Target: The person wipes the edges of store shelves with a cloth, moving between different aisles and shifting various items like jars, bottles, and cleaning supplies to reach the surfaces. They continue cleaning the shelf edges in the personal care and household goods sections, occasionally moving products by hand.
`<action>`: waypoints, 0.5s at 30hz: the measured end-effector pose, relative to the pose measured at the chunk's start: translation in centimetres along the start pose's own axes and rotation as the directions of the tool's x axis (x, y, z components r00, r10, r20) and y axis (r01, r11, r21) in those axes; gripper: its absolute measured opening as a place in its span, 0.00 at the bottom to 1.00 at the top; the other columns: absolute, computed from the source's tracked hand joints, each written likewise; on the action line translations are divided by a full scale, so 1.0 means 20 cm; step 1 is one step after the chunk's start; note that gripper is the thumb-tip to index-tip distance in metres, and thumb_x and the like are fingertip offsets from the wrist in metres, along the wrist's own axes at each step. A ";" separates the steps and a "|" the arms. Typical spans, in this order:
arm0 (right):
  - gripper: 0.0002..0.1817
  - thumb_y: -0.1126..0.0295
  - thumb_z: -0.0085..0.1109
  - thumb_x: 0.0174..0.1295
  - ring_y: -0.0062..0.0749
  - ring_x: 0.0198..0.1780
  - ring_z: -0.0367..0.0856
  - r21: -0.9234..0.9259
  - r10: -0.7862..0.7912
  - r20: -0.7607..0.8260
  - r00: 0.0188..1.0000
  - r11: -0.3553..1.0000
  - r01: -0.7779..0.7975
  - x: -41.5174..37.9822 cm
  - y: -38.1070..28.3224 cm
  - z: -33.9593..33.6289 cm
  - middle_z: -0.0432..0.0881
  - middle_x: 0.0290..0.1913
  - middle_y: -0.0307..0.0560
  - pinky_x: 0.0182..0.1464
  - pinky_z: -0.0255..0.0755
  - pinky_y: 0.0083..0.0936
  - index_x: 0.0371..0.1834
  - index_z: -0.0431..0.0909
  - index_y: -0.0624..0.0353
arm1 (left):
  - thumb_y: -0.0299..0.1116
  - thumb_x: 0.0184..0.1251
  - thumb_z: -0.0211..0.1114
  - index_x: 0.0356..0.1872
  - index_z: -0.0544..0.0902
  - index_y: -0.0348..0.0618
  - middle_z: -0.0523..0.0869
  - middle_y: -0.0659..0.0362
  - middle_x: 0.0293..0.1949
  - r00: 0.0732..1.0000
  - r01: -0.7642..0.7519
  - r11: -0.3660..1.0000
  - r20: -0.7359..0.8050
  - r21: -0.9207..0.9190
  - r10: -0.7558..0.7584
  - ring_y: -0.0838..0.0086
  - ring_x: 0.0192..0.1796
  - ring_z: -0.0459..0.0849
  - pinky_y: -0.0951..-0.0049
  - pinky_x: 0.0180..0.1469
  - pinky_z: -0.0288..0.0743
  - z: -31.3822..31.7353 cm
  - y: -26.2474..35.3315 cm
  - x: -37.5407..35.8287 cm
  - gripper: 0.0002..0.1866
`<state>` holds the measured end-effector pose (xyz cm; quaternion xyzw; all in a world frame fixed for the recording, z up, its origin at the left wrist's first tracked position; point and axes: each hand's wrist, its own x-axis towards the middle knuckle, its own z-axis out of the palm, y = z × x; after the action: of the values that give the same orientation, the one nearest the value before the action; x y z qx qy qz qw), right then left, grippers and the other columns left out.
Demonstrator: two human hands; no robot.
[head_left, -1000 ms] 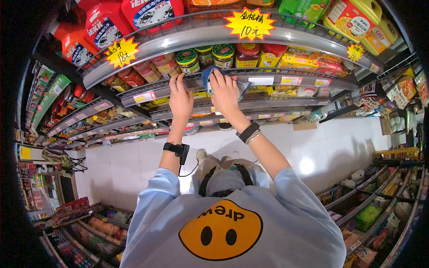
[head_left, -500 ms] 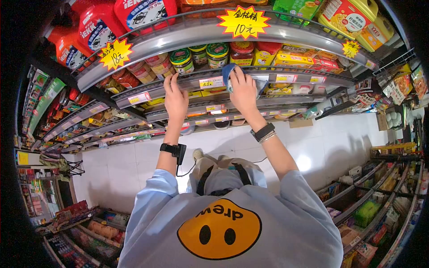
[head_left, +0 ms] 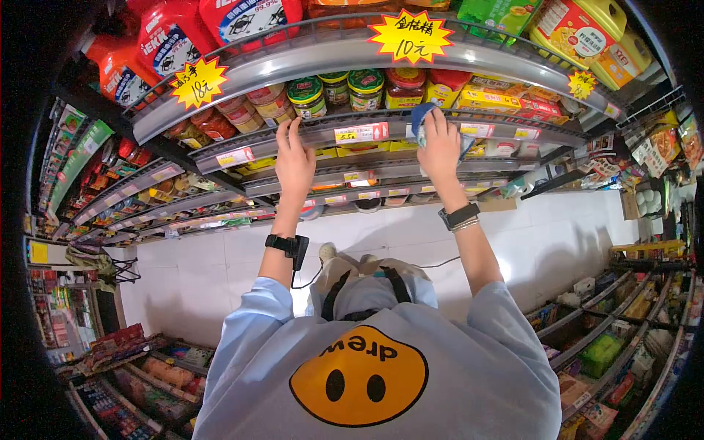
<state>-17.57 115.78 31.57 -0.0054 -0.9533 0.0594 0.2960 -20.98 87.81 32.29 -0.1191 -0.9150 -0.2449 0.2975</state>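
My right hand (head_left: 440,147) presses a blue cloth (head_left: 422,117) flat against the grey front rail of a store shelf (head_left: 389,132), over the price tags. My left hand (head_left: 295,158) rests on the same rail further left, fingers spread on its edge, holding nothing. Just behind the rail stand green-lidded jars (head_left: 308,95) and red-lidded jars (head_left: 403,88). A yellow tag (head_left: 361,134) shows on the rail between my hands.
Above hangs a shelf with red detergent bags (head_left: 169,37), yellow oil jugs (head_left: 579,29) and star-shaped price signs (head_left: 412,37). Lower shelves (head_left: 147,191) of packaged goods run left. A white tiled floor (head_left: 543,242) lies below, with more racks (head_left: 616,323) at the right.
My right hand has slid the blue cloth rightward along the shelf rail, uncovering the yellow price tag. My left hand has stayed on the rail.
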 end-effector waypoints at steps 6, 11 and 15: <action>0.39 0.76 0.66 0.32 0.48 0.52 0.68 -0.006 0.087 -0.024 0.996 0.996 -0.087 -0.01 0.04 -0.01 0.65 0.62 0.46 0.55 0.64 0.38 0.57 0.66 0.58 | 0.20 0.51 0.57 0.59 0.66 0.47 0.65 0.53 0.59 1.000 0.024 0.999 0.010 -0.039 -0.024 0.62 0.26 0.79 0.65 0.25 0.73 0.00 0.01 -0.01 0.30; 0.39 0.75 0.68 0.33 0.48 0.51 0.67 0.089 0.190 -0.123 0.974 0.980 -0.180 0.01 -0.07 0.05 0.64 0.62 0.46 0.54 0.64 0.40 0.56 0.66 0.59 | 0.21 0.51 0.58 0.59 0.66 0.48 0.65 0.54 0.59 1.000 0.030 0.999 0.009 -0.021 -0.030 0.61 0.26 0.79 0.65 0.25 0.73 0.00 0.00 -0.01 0.30; 0.39 0.76 0.68 0.33 0.49 0.50 0.67 0.177 0.301 -0.133 0.944 0.945 -0.276 0.03 -0.16 0.03 0.63 0.62 0.50 0.53 0.65 0.38 0.57 0.66 0.61 | 0.22 0.51 0.58 0.59 0.66 0.47 0.65 0.54 0.59 0.999 0.024 0.999 0.026 -0.023 -0.024 0.61 0.27 0.79 0.65 0.26 0.74 -0.02 0.01 0.00 0.30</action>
<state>-18.21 112.64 31.78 -0.1266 -0.9082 0.1758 0.3582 -20.73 87.80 32.56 -0.1147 -0.9172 -0.2578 0.2814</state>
